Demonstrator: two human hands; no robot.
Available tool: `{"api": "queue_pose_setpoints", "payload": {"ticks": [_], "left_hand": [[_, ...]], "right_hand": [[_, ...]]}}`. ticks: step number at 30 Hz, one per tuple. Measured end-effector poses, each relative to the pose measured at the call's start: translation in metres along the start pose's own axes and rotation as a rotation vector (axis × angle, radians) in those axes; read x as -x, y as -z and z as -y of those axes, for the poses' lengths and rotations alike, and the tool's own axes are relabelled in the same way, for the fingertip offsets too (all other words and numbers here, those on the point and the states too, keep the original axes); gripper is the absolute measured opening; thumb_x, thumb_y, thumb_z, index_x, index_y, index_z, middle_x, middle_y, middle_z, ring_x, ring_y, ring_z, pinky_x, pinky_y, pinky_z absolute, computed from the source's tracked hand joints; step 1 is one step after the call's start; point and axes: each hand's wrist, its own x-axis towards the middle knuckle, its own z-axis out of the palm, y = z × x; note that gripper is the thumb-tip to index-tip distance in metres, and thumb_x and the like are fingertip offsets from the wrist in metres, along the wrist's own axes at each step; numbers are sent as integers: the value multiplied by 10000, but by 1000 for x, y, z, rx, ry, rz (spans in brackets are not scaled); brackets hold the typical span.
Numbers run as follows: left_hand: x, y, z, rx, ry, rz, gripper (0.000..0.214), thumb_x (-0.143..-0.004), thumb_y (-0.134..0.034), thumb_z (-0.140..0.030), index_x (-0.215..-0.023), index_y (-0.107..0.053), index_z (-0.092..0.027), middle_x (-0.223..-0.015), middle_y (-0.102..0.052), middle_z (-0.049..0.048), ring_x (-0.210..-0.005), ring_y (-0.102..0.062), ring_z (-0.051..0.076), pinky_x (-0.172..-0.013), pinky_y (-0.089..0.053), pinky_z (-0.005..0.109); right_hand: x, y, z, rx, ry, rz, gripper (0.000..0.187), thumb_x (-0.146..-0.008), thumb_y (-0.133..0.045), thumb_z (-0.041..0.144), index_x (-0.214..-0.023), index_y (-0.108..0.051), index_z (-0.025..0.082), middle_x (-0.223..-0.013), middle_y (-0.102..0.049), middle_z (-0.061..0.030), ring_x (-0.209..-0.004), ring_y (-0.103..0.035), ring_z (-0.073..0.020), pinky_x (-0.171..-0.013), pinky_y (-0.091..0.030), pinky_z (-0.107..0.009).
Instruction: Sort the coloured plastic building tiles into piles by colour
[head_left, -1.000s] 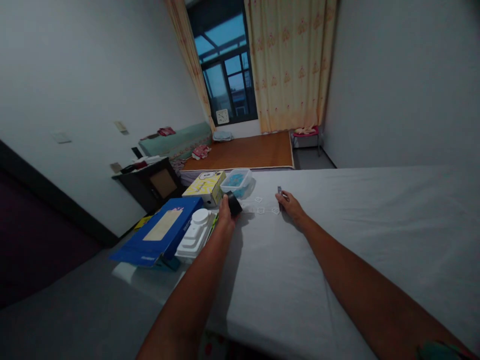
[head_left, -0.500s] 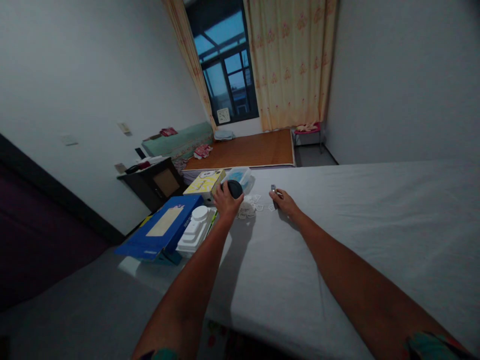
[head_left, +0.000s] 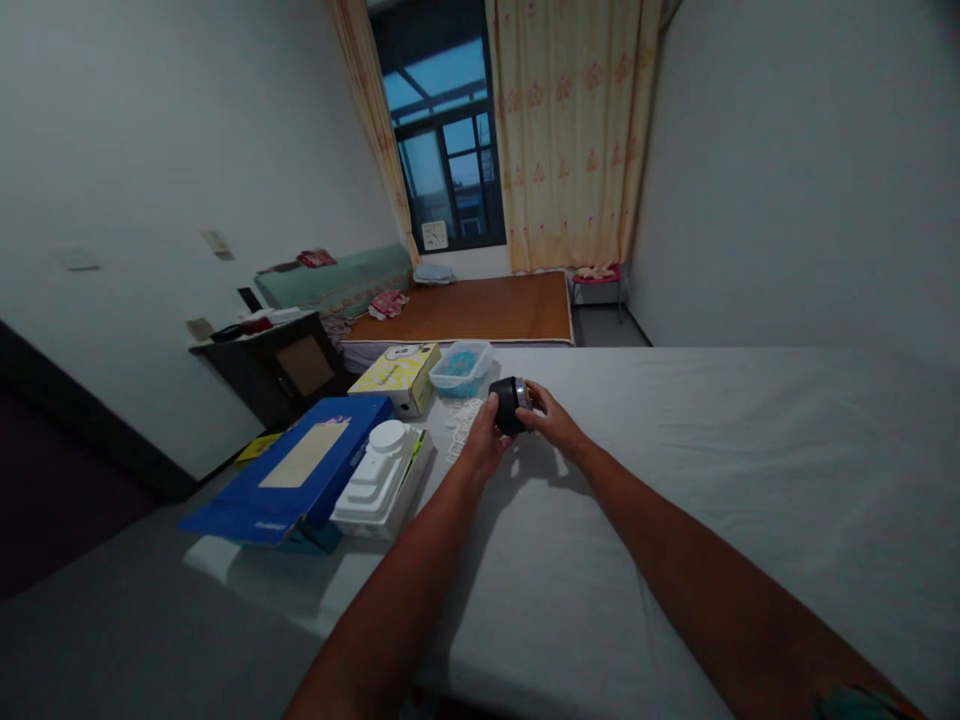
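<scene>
My left hand [head_left: 484, 445] is closed round a black, round, cup-like part [head_left: 506, 405], tilted on its side above the white cloth. Against its right end sits a silver ring-like part [head_left: 523, 392], which the fingers of my right hand [head_left: 550, 418] grip. The two parts touch or nearly touch; whether they are joined I cannot tell. Just left of my left hand, small white patterned pieces [head_left: 459, 430] lie on the cloth, partly covered by the hand. Beyond them stands a clear plastic box [head_left: 442, 380] with something blue inside.
Left of my hands lie a yellow-and-white box [head_left: 397, 378], a white box with a raised round knob [head_left: 379, 480] and a large blue box [head_left: 300, 480]. White cloth [head_left: 675, 450] covers the surface. A dark cabinet [head_left: 300, 360] and a bed [head_left: 480, 305] stand beyond.
My left hand has brought the black part rightward and turned it sideways. My right hand has moved slightly left, bringing the silver part against it. The view has shifted a little to the right.
</scene>
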Motion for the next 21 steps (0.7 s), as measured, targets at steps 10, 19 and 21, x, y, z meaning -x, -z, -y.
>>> {"api": "queue_pose_setpoints", "payload": {"ticks": [10, 19, 21], "left_hand": [[5, 5, 8, -70, -77, 35, 706, -744, -708, -608, -1333, -548, -254, -1280, -639, 109, -1078, -644, 252, -790, -529, 315], [6, 5, 21, -350, -339, -149, 613, -872, -515, -633, -1334, -536, -229, -1453, -483, 133, -1308, -483, 269, -1034, -428, 414], [10, 5, 25, -453, -449, -141, 545, -905, -499, -570, -1312, -547, -211, -1421, -495, 146, -1272, -505, 254, -1016, -446, 410]], "right_hand": [[13, -8, 11, 10, -94, 74, 865, -732, -719, 567, -1470, -384, 264, -1484, -442, -107, -1186, -560, -271, -975, -490, -422], [-55, 52, 3, 646, -169, -280, 874, -663, -714, 595, -1401, -459, 203, -1355, -549, -140, -1156, -566, -305, -966, -471, -456], [-80, 82, -11, 933, -175, -362, 825, -657, -718, 570, -1367, -492, 216, -1336, -556, -151, -1202, -539, -326, -998, -435, -467]]}}
